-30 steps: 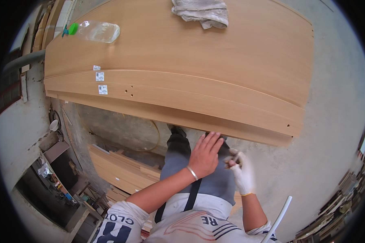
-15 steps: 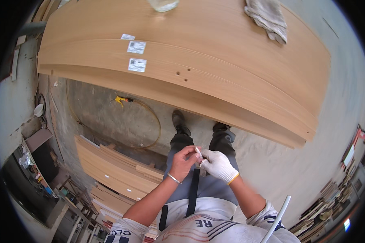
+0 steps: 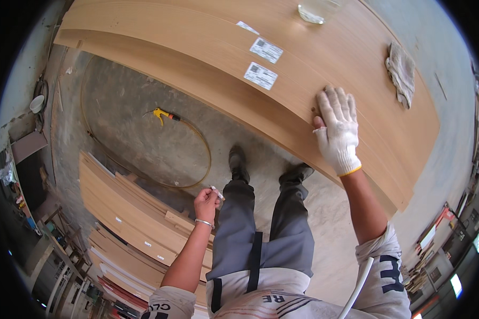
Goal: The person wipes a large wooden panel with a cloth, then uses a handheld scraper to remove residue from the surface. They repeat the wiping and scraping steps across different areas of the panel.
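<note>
My bare left hand (image 3: 206, 203), with a bracelet at its wrist, is closed on a small whitish stick-like piece (image 3: 217, 193) beside my left thigh. What exactly the piece is, I cannot make out. In a white knitted glove with a yellow cuff edge, my right hand (image 3: 337, 127) lies flat on a wood-coloured panel (image 3: 213, 45), fingers stretched out. It rests near the panel's front edge and hides part of the drilled holes. Left of that hand, white labels (image 3: 261, 76) are stuck on the panels.
A crumpled grey cloth (image 3: 401, 74) and a clear container (image 3: 318, 10) sit on the panels. On the floor lies a yellow air blow gun (image 3: 163, 115) with a looped hose (image 3: 209, 159). More boards (image 3: 127, 207) are stacked at my left.
My hands have parted. The right has moved up and right onto the panel and opened flat; the left has moved left, keeping the small whitish piece. The view has shifted.
</note>
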`<state>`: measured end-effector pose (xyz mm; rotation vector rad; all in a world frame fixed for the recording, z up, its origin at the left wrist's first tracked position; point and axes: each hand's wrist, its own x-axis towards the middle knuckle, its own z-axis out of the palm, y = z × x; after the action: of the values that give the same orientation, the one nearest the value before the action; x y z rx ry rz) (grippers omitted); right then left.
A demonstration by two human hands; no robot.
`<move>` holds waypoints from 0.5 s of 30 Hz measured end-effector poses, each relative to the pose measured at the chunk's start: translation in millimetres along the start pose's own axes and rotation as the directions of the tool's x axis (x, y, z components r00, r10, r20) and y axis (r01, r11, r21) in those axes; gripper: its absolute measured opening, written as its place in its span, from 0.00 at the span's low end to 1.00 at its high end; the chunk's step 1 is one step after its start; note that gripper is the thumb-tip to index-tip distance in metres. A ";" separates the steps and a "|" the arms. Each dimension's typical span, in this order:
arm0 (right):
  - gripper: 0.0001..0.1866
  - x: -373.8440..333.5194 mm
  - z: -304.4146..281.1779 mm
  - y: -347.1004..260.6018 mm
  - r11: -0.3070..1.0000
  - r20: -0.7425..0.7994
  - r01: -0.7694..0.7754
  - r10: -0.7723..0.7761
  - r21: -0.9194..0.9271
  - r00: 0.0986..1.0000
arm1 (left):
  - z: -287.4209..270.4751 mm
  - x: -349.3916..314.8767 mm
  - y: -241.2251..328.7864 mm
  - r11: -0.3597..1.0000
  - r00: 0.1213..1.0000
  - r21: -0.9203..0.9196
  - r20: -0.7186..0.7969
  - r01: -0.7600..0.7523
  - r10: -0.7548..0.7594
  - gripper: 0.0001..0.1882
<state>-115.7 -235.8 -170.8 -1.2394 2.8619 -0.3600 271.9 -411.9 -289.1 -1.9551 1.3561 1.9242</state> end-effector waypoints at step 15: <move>0.30 56.1 32.3 -6.1 0.986 0.033 -0.144 0.148 -0.089 0.989 | 54.3 172.7 78.7 0.980 0.982 -0.092 0.050 -0.179 0.184 0.02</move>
<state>-146.9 -287.0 -196.0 -1.0262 2.9399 -0.2095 150.4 -515.2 -405.4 -1.8535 1.5073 2.1369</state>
